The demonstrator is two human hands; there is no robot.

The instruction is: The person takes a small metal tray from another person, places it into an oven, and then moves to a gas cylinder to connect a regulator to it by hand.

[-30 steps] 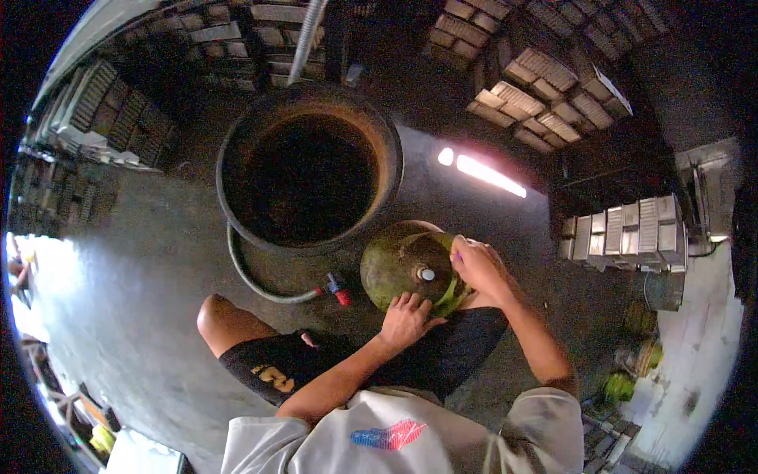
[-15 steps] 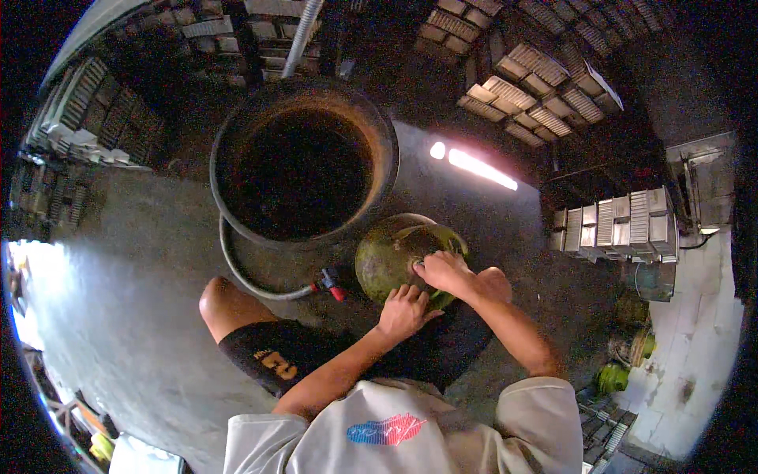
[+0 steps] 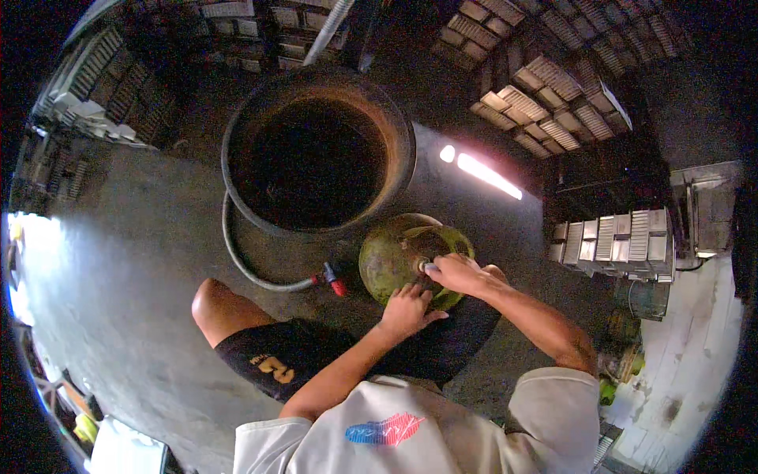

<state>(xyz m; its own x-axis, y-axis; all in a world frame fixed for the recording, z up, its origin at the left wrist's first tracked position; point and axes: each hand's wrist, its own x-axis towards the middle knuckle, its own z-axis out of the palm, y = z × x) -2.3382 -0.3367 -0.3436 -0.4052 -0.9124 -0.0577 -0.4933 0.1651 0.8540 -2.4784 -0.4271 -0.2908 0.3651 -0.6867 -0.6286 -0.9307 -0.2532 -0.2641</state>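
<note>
A rounded green gas cylinder [image 3: 380, 257] with worn, brownish patches stands between my legs, its top facing up. My right hand [image 3: 458, 273] is closed at the top fitting, pinching something small and pale grey that I cannot make out. Against the near side of the cylinder rests my left hand [image 3: 405, 310], fingers bent over the surface and thumb stretched out to the right. Behind my right hand, part of the cylinder's collar is hidden.
A large dark tub [image 3: 237, 207] with a rusty inner wall stands beyond the cylinder. A grey hose [image 3: 251, 273] with a red-and-blue valve [image 3: 335, 278] curves on the floor. Stacked pale ribbed blocks [image 3: 616, 238] stand right; more are stacked at the back.
My right hand has shifted slightly and now shows a small pale piece at its fingertips. The left hand stays on the cylinder. The whole view has turned a little.
</note>
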